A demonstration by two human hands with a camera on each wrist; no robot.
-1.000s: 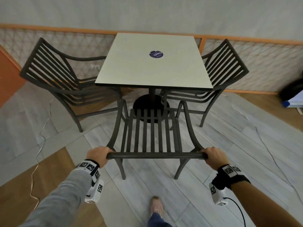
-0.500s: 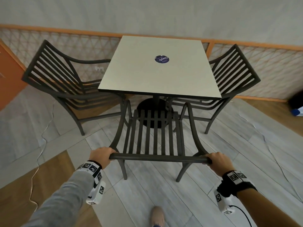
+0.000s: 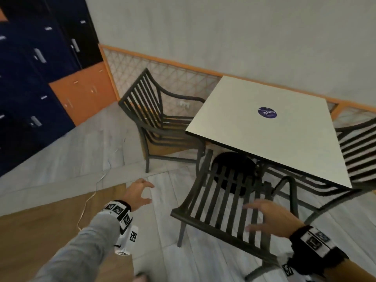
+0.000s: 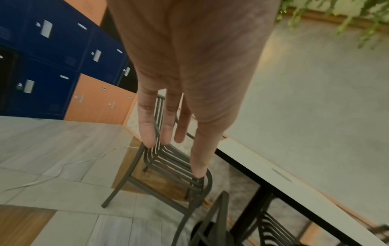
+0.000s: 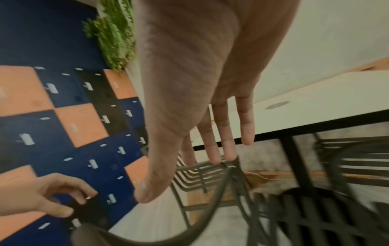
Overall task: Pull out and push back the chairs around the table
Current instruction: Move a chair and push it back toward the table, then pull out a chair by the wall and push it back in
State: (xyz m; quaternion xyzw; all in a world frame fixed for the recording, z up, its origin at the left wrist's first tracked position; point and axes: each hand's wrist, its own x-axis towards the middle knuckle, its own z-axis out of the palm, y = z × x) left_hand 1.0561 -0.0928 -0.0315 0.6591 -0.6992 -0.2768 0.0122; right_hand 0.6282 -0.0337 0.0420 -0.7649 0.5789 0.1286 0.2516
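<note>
Both hands are free and grip nothing: the left hand (image 3: pixel 136 193) hangs over the floor with loosely spread fingers, well apart from any chair, and the right hand (image 3: pixel 270 217) floats with fingers splayed above the slatted back of the near chair (image 3: pixel 221 202). That chair sits tucked under the desk (image 3: pixel 270 135). A second chair (image 3: pixel 160 123) stands at the desk's left side, near the blue lockers (image 3: pixel 30 78).
</note>
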